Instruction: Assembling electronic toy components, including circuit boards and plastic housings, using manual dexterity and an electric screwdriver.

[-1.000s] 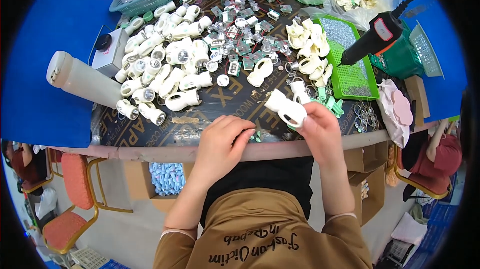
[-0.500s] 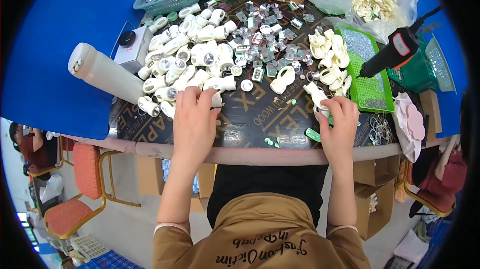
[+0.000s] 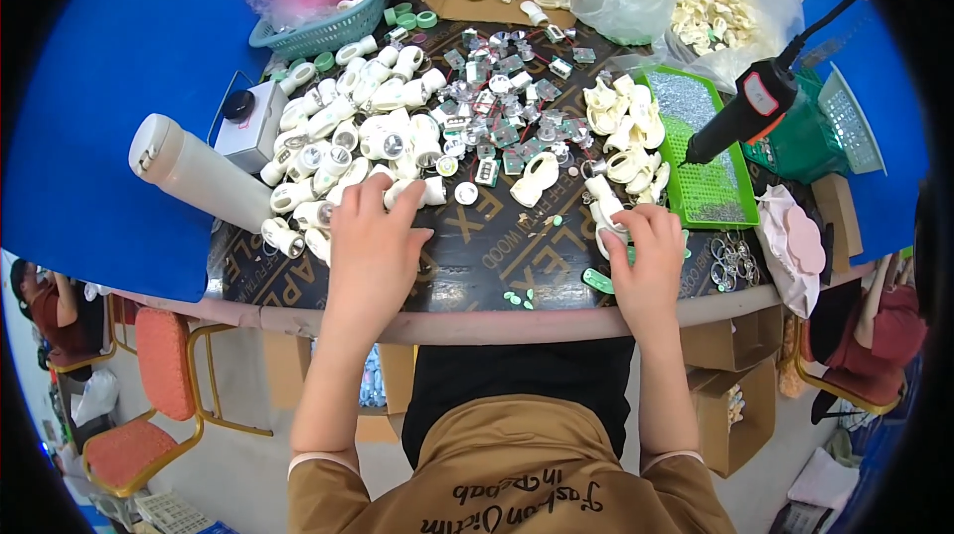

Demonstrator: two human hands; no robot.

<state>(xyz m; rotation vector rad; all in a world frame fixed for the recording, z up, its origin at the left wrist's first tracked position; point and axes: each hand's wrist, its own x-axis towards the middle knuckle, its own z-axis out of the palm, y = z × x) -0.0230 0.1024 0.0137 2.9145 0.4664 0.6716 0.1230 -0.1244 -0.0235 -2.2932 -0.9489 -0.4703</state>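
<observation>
My left hand [image 3: 373, 251] is at the near edge of a pile of white mini torches [image 3: 383, 142]. Its fingertips touch the pile, the thumb stretches out to the side, and nothing shows between thumb and fingers. On the right, my right hand [image 3: 648, 261] curls its thumb and fingers round the near end of a cream plastic casing [image 3: 603, 201]. That casing lies close to other cream casings [image 3: 626, 122]. Beside the right thumb is a green strip [image 3: 598, 282], and small green bits [image 3: 519, 299] lie between the hands.
Clear-and-green lamp modules [image 3: 512, 102] cover the middle of the table [image 3: 477, 256]. At right are a green tray [image 3: 706, 171] of small metal parts, a black electric screwdriver [image 3: 740, 112] above it, and metal rings [image 3: 733, 261]. A white bottle [image 3: 199, 166] leans at left.
The whole view has shifted slightly. My left thumb has spread away from the fingers, off the torch end beside it. My right hand stays at the cream casing.
</observation>
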